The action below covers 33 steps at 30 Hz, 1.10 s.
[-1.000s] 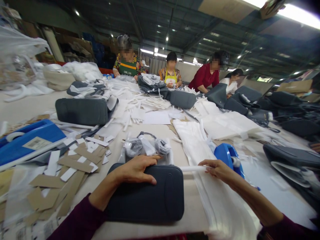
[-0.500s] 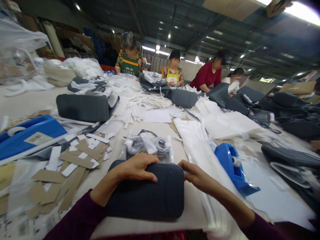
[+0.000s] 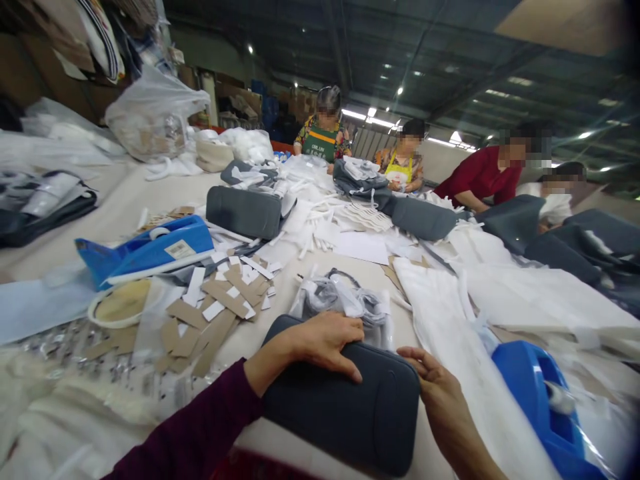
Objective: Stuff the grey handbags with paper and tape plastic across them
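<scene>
Dark grey bag (image 3: 370,413), set on the table in front of the person, sits under the left hand (image 3: 327,343), which grips its top edge, thumb on the near panel, fingers reaching over. The right hand (image 3: 437,383) touches the upper right corner with fingers curled; whether they pinch anything behind it, I cannot tell. I'd judge the bag light, its panel firm but bendable, smooth without being slick, hardly fragile; the top edge and the right side look the best holds. Just behind it lie plastic-wrapped straps (image 3: 345,297).

The pale table (image 3: 135,200) carries cardboard strips (image 3: 217,307) to the left, a blue tape dispenser (image 3: 540,400) to the right and white padding (image 3: 450,327) between. Beyond, co-workers (image 3: 321,143) stand along the far side, under a dim, high roof with scattered lamps.
</scene>
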Each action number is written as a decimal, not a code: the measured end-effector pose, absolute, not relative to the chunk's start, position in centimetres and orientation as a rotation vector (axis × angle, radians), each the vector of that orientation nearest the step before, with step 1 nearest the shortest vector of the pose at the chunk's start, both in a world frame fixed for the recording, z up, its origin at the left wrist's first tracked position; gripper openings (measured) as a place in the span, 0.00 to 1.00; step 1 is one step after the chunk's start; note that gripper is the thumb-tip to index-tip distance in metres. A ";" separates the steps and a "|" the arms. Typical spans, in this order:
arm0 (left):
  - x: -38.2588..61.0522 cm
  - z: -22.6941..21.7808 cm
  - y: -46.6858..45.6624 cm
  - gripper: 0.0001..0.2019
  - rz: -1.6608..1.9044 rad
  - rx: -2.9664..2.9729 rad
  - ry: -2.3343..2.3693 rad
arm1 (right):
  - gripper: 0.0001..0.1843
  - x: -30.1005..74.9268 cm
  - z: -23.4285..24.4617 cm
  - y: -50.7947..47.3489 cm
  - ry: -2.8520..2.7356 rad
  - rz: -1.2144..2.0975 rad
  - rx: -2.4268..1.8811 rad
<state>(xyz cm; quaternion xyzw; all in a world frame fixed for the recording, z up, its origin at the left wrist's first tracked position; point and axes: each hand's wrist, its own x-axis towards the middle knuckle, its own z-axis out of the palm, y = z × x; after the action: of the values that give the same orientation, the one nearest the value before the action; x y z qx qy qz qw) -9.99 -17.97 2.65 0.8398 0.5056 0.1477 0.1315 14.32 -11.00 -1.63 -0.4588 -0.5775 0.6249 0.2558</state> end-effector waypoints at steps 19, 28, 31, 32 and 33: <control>-9.9 2.0 -17.6 0.23 0.308 2.166 1.620 | 0.19 5.6 5.6 -7.1 -2.546 0.714 -0.841; -9.9 1.9 -17.6 0.21 0.374 2.065 1.621 | 0.13 -5.6 8.5 -5.1 -2.616 1.040 -1.173; -9.7 2.0 -17.5 0.21 0.381 2.042 1.638 | 0.08 -7.5 11.1 -5.4 -2.597 1.331 -0.945; -9.7 2.0 -17.4 0.21 0.383 2.046 1.637 | 0.11 -7.8 11.6 -5.6 -2.561 1.448 -0.824; -9.7 1.9 -17.4 0.21 0.379 2.051 1.637 | 0.14 -7.6 11.8 -6.0 -2.508 1.524 -0.718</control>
<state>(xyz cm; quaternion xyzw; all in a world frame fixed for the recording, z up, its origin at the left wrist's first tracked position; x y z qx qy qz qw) -9.72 -17.38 1.92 0.7503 0.5990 0.1387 0.2428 -7.63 -6.03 11.76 -0.2373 -0.8287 0.5034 0.0601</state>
